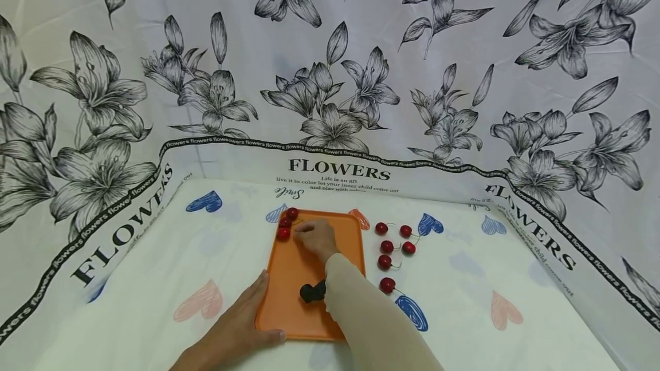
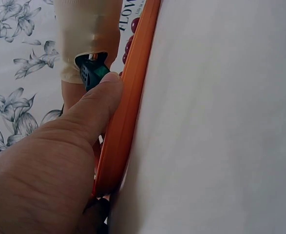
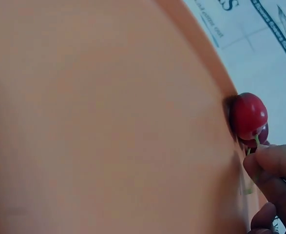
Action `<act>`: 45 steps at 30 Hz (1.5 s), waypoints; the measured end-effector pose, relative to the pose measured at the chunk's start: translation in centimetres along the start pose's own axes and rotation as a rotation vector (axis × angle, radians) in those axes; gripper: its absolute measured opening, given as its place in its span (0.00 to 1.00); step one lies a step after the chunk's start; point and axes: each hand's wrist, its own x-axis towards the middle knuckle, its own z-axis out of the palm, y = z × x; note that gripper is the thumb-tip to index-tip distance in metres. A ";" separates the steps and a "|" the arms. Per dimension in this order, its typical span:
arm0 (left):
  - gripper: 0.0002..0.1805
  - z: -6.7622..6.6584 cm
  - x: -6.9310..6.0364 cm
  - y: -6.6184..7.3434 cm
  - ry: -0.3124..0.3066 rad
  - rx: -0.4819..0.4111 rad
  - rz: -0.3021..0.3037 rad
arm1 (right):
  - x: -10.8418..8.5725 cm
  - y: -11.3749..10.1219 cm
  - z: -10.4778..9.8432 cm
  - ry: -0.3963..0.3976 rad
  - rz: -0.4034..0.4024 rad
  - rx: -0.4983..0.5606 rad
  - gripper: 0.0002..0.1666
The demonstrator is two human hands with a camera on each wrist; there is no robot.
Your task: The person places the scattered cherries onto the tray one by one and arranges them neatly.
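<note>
An orange tray point(image 1: 294, 314) lies on the table, with three red cherries clustered at its far left corner. My right hand point(image 1: 317, 238) reaches over the tray to that corner. In the right wrist view, thumb and finger pinch the green stem of a glossy cherry point(image 3: 249, 116) at the tray's rim; another cherry point(image 3: 264, 134) is partly hidden behind it. My left hand point(image 1: 234, 322) rests against the tray's near left corner, fingers extended along the left side and thumb at the near edge. The left wrist view shows the straight thumb point(image 2: 101, 102) touching the tray wall.
Several stemmed cherries point(image 1: 387, 247) lie on the white heart-print cloth point(image 1: 454, 314) right of the tray. A dark wrist device point(image 1: 311, 292) sits at my right sleeve, over the tray. Flower-print fabric point(image 1: 335, 90) stands behind and along both sides.
</note>
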 end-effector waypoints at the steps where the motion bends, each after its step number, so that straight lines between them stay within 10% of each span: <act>1: 0.69 0.0 0.0 0.0 0.001 0.000 0.002 | 0.0 0.1 0.0 -0.002 0.001 -0.008 0.03; 22: 0.69 0.0 -0.1 0.1 0.002 0.010 -0.012 | 0.0 -0.3 -1.9 -0.116 0.023 0.102 0.04; 45: 0.69 0.2 -0.3 -0.1 0.035 0.010 0.043 | -5.6 -9.4 -16.2 -0.043 -0.519 0.237 0.11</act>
